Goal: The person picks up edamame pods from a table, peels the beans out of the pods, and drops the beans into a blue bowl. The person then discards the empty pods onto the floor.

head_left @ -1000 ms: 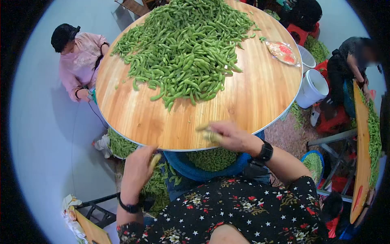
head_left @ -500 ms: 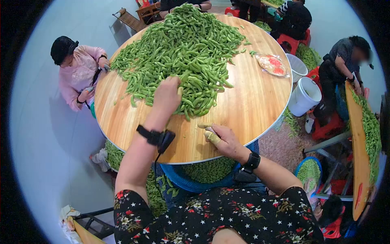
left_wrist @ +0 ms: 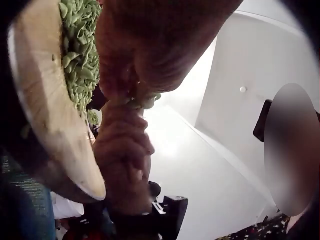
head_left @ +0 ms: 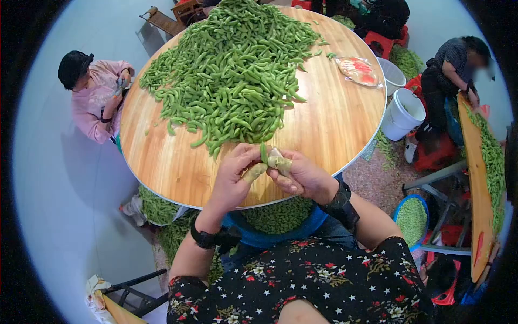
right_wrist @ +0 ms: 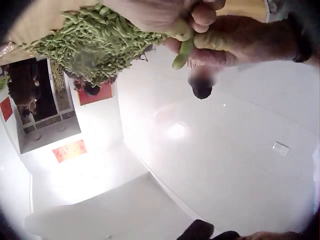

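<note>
A big heap of green bean pods point(head_left: 237, 75) covers the far half of the round wooden table point(head_left: 329, 129). Over the table's near edge both hands meet on one green pod point(head_left: 264, 153). My left hand point(head_left: 237, 173) pinches it from the left with taped fingertips. My right hand point(head_left: 297, 173) pinches it from the right, its fingertips wrapped as well. In the right wrist view the pod point(right_wrist: 183, 52) hangs below the fingers. The left wrist view shows both hands point(left_wrist: 125, 145) pressed together beside the table edge.
A blue basin of shelled beans point(head_left: 280, 218) sits under the table edge at my lap, another point(head_left: 413, 221) at the right. White buckets point(head_left: 404, 113) stand right of the table. A person in pink point(head_left: 91, 97) sits at left, another person point(head_left: 453, 70) at right. A plastic bag point(head_left: 356, 70) lies on the table.
My left hand went from below the table edge up to the heap, took a pod, and came back to meet the right hand at the near edge.
</note>
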A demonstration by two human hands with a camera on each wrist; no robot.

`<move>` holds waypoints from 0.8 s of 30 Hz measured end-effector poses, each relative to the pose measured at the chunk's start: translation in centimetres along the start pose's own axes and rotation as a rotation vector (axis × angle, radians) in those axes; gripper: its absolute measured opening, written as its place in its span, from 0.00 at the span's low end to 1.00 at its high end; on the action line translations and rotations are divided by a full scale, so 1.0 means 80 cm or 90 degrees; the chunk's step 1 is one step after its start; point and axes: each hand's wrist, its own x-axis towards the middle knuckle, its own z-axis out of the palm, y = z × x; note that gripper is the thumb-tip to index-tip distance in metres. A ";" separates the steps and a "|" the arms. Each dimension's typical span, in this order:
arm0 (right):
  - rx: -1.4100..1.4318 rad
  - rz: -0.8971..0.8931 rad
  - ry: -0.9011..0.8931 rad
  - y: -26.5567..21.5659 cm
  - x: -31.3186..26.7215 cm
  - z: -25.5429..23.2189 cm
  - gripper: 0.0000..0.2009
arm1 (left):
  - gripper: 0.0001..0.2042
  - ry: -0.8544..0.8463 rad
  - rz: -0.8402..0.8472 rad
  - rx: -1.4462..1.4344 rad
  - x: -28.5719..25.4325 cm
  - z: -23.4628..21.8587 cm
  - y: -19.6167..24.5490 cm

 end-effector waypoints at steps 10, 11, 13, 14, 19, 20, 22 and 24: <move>-0.694 -0.253 0.159 0.001 -0.015 0.013 0.11 | 0.14 0.121 -0.082 0.087 -0.022 0.015 -0.022; -0.692 -0.250 0.160 0.002 -0.017 0.017 0.11 | 0.15 0.100 -0.085 0.071 -0.023 0.017 -0.017; -0.342 -0.117 0.118 0.006 -0.019 0.022 0.11 | 0.16 0.079 -0.091 0.053 -0.025 0.021 -0.017; -0.341 -0.115 0.118 0.009 -0.017 0.020 0.11 | 0.17 0.078 -0.081 0.039 -0.024 0.023 -0.021; -0.364 -0.173 0.132 0.018 -0.011 0.011 0.09 | 0.18 0.036 -0.138 -0.004 -0.025 0.025 -0.019; -0.364 -0.172 0.132 0.019 -0.011 0.010 0.09 | 0.19 0.052 -0.094 0.025 -0.024 0.026 -0.020; -0.319 -0.139 0.122 0.022 -0.011 0.010 0.07 | 0.19 0.067 -0.050 0.054 -0.025 0.025 -0.019; -0.342 -0.159 0.119 0.015 -0.018 0.017 0.06 | 0.19 0.014 0.014 0.239 -0.027 0.018 -0.006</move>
